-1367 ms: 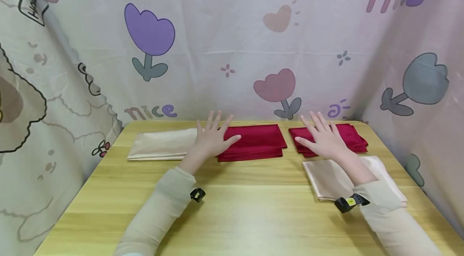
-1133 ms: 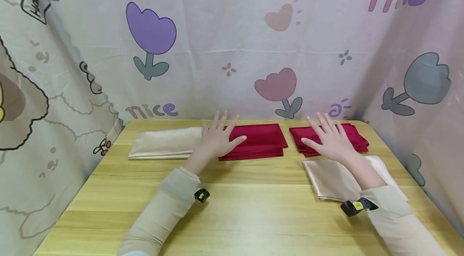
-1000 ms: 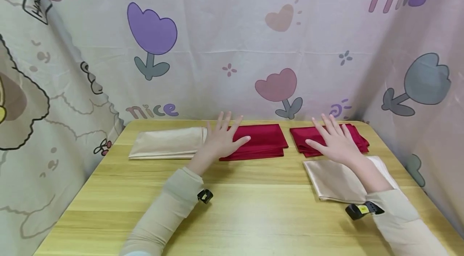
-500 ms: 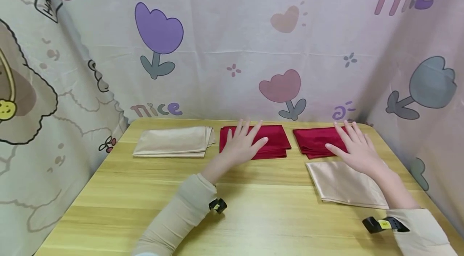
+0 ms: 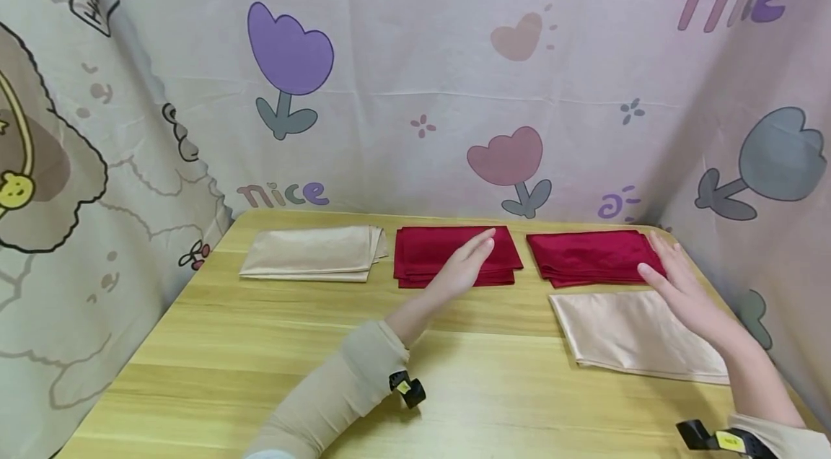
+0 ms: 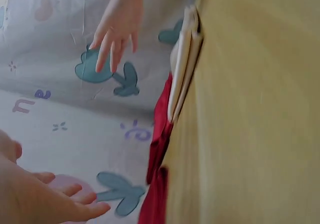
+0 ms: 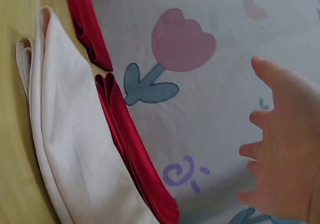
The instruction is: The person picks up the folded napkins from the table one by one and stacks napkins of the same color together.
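Note:
My left hand (image 5: 459, 268) hovers over the middle red folded cloth (image 5: 428, 250), turned edge-on with its fingers straight and nothing held. My right hand (image 5: 687, 294) is raised at the right, fingers extended, near the right end of a second red folded cloth (image 5: 591, 255). Below that red cloth lies a pale beige folded satin cloth (image 5: 623, 329), partly covered by my right forearm in the head view. Another cream folded cloth (image 5: 311, 252) lies at the back left. The right wrist view shows the beige cloth (image 7: 75, 129) in layered folds, with my right hand (image 7: 290, 139) apart from it.
The cloths lie on a light wooden table (image 5: 311, 343), most of them along its back edge. A printed curtain (image 5: 389, 47) with tulips and lettering hangs behind and at both sides. Black wrist cameras are strapped to the left sleeve (image 5: 337, 387) and right sleeve.
Both hands have moved rightward and turned from palm-down with spread fingers to more edge-on. The left has come off the cream cloth's side. The head view has shifted slightly; the cloths stay put.

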Tool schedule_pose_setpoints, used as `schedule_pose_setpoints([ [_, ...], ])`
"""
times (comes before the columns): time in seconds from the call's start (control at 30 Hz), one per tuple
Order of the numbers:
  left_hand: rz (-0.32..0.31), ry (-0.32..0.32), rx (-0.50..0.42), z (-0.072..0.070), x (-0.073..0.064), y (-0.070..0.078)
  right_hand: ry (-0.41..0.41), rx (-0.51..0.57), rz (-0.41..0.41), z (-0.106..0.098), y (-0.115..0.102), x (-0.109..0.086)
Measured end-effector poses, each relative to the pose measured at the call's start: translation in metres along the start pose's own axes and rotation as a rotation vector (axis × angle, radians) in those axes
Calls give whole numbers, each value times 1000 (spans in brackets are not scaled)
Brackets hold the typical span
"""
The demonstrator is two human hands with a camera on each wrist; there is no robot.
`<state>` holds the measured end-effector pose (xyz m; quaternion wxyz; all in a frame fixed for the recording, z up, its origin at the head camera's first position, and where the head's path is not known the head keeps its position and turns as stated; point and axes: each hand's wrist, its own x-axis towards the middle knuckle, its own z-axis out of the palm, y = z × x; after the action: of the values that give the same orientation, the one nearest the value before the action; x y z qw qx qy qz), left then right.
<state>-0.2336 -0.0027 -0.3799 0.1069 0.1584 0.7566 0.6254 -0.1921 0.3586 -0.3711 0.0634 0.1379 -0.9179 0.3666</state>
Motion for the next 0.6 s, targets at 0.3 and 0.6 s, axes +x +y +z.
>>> schedule_pose_setpoints([
  [0.3,-275,-229,-533,18,3,-8,-72,179,133,-14,31,-21],
  [0.6,-423,-321,-739,41,7,-20,-81,216,177,-22,67,-35],
])
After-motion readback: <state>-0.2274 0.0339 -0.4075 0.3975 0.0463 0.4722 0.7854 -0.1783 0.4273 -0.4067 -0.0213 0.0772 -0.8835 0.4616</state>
